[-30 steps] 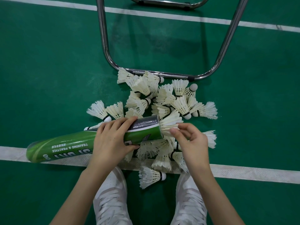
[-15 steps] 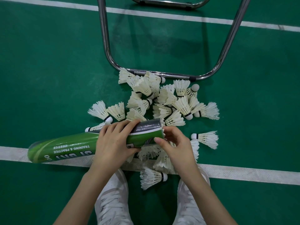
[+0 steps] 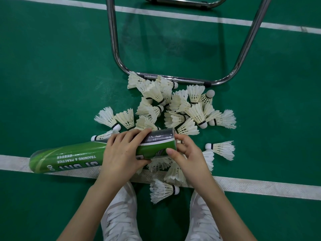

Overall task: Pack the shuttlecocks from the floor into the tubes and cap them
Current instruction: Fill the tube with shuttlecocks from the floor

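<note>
Person crouched on green court floor point(image 3: 52, 75). Left hand point(image 3: 121, 153) wraps round the green tube point(image 3: 73, 156), fingers curled over its top, holding it nearly level above the white line point(image 3: 260, 187). Tube's open end points right. Right hand point(image 3: 188, 156) sits at that mouth, thumb on the rim, fingers curled in against the opening; whether they pinch anything I cannot tell. Loose shuttlecocks point(image 3: 175, 105) piled just beyond the tube, up against a chrome chair frame point(image 3: 114, 40). One lies between two white shoes point(image 3: 119, 218).
</note>
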{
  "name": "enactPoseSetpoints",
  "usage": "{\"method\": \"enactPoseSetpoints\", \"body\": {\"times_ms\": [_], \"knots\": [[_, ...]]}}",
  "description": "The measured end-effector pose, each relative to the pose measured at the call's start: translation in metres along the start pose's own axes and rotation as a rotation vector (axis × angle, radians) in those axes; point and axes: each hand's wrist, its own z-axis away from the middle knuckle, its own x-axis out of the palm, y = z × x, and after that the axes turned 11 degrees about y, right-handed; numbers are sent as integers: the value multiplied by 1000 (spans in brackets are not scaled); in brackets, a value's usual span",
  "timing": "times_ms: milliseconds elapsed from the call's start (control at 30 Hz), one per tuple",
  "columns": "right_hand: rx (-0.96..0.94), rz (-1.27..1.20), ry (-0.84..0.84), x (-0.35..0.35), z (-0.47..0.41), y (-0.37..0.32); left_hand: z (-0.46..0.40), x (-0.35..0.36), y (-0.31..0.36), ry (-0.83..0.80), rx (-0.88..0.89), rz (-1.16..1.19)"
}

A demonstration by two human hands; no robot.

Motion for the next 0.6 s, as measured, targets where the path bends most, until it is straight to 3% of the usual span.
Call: {"method": "enactPoseSetpoints", "body": {"times_ms": [367, 600], "knots": [[-12, 47, -133, -6, -7, 1, 0, 1, -2, -4, -3, 8], [-47, 48, 65, -30, -22, 0, -9, 6, -6, -46, -17, 16]]}}
